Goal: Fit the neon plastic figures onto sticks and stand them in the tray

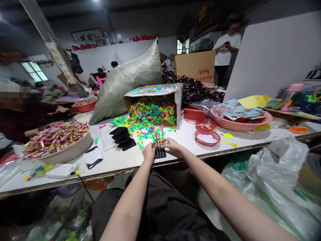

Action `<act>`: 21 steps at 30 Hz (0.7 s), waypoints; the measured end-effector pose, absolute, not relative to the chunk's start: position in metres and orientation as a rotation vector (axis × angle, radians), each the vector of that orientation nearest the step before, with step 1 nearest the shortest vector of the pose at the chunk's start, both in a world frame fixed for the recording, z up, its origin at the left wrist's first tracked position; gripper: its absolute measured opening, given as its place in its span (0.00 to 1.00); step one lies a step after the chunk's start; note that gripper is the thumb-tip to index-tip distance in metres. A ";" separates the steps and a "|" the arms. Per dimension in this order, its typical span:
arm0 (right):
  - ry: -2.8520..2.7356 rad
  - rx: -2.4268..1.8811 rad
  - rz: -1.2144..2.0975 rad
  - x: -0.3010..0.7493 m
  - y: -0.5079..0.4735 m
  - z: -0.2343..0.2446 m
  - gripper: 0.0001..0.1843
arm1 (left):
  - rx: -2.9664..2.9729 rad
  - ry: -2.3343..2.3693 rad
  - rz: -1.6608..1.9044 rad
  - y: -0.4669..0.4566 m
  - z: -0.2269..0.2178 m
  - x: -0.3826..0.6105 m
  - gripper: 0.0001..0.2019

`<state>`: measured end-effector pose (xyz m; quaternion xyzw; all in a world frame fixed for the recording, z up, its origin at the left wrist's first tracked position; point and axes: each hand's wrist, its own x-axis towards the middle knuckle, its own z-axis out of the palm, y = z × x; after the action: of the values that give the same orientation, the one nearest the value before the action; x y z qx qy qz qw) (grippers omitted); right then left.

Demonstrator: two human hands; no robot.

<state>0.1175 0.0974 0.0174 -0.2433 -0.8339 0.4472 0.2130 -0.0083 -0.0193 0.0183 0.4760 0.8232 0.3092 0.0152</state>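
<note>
A small black tray with rows of holes point(160, 154) lies at the table's front edge, right before me. My left hand point(149, 151) is closed at its upper left side, fingertips pinched on the edge. From the other side my right hand point(172, 144) reaches to the tray's top, its fingers closed around something too small to name. Several small pale and pink pieces point(158, 144) stand between the fingertips of both hands. Just beyond lies a spread of bright plastic figures point(149, 132), spilling from a tipped cardboard box point(178, 100). Left of my hands is a stack of black trays point(121, 135).
A wide bowl of wrapped candy-like pieces point(82, 146) stands left, with a person in dark sleeves point(8, 118) behind it. A large sack point(130, 77) leans behind the box. Red baskets point(207, 138) and a pink basin point(263, 122) stand right. Plastic bags point(277, 173) hang below.
</note>
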 end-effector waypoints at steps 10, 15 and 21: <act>-2.107 -0.585 1.526 0.106 0.100 0.008 0.15 | 1.484 2.426 0.991 -0.011 0.015 -0.019 0.06; -2.206 -0.621 1.393 0.099 0.114 -0.006 0.14 | 1.551 2.343 0.969 -0.007 0.016 -0.024 0.10; -2.231 -0.686 1.170 0.097 0.117 -0.018 0.12 | 1.667 2.249 0.953 0.007 0.016 -0.035 0.18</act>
<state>0.0974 0.1168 -0.0178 -0.2535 -0.8246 0.4324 0.2624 -0.0351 0.0068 0.0155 0.5614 0.7573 0.3208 0.0920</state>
